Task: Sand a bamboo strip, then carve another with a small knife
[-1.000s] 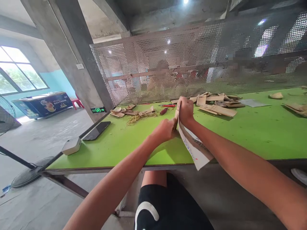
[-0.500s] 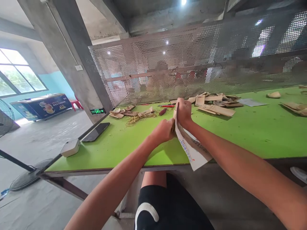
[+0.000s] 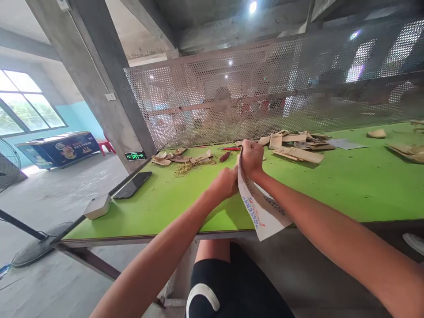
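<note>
The right hand is closed as a fist around the top of a long white printed paper sheet. The left hand has its fingers together, pinched on the left edge of the sheet just below. The sheet is held in the air above the near middle of the flat green table top, and its lower corner hangs out past the near table edge.

To the right of the hands the green surface is wide and bare up to the near edge. Behind the hands, along the grey perforated metal screen, lies a pile of tan cardboard pieces. A smaller heap of tan scraps and a thin red pen lie to the left of it.

At the left table edge a flat black phone lies. A small white box sits at the near left corner, well apart from the hands.
</note>
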{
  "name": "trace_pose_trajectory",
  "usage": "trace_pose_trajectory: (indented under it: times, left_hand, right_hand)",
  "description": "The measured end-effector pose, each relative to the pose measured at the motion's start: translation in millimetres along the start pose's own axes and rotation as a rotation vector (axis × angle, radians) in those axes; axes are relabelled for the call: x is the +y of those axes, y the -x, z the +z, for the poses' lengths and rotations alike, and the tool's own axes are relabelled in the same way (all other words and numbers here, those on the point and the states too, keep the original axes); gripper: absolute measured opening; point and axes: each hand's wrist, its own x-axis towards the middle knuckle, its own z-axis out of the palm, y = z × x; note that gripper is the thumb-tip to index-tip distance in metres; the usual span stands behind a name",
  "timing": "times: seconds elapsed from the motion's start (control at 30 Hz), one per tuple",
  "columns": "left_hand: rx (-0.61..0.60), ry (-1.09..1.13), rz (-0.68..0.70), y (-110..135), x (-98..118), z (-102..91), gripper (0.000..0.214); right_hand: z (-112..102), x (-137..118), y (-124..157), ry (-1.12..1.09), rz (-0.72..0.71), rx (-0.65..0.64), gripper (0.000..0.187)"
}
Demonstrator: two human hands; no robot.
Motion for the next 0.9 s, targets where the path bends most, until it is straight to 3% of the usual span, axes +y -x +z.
trace_pose_trajectory:
  times: [0.1, 0.47, 0.6, 0.73, 0.9]
  left_hand:
    - [0.001, 0.006, -0.016, -1.0, -0.7, 1.1, 0.026]
    - [0.026, 0.032, 0.010, -0.9, -1.3, -1.1, 0.025]
    - [0.013, 0.037, 0.023, -1.1, 0.5, -5.1, 0.024]
    - [0.015, 0.031, 0.012, -0.7, 1.3, -7.7, 0.016]
    - [0.003, 0.024, 0.012, -0.5, 1.0, -7.8, 0.016]
  right_hand:
    - [0.3, -0.8, -1.4, -0.018, 0.020, 0.071, 0.036]
    - [-0.5, -8.3, 4.0, -0.003, 0.017, -0.037, 0.037]
    - [-0.8, -2.4, 2.3, 0.033, -0.005, 0.027, 0.037]
    - [-0.4, 1.9, 1.8, 0.074, -0.046, -0.019, 0.038]
    - [-0.2, -1.8, 2.6, 0.030, -0.015, 0.056, 0.038]
